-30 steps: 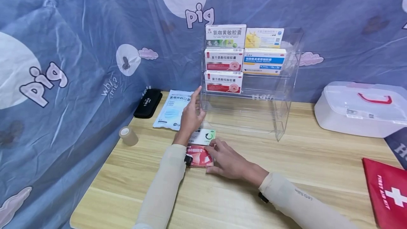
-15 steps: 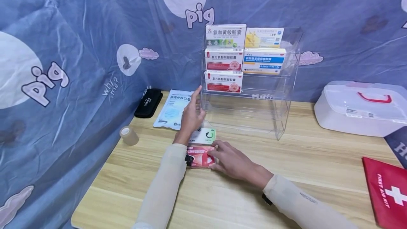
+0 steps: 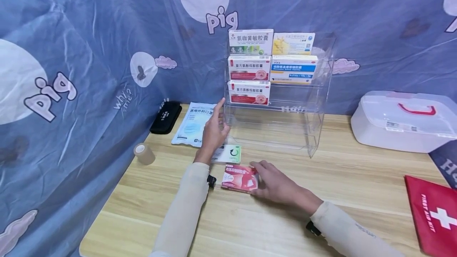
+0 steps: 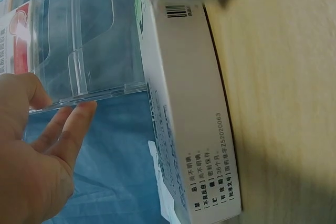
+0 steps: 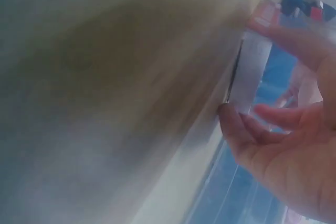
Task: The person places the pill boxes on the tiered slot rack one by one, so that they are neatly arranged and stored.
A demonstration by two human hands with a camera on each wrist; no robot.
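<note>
My left hand grips the left side panel of a clear acrylic display rack; thumb and fingers lie on opposite sides of the panel in the left wrist view. Below its wrist a white-and-green medicine box lies flat, partly hidden by the forearm. The right hand holds a red medicine box by its right end, thumb at the near edge and fingers at the far edge. This box lies low over the table, slightly turned. In the right wrist view its pale side shows between thumb and fingers.
White medicine boxes fill several places on the rack's upper tiers. A mask packet, black case and tape roll lie left. Right are a white lidded box and a red first aid pouch.
The right hand has taken hold of the red box's end and drawn it rightward, away from the white-and-green box and the left forearm. My left hand keeps its place on the rack.
</note>
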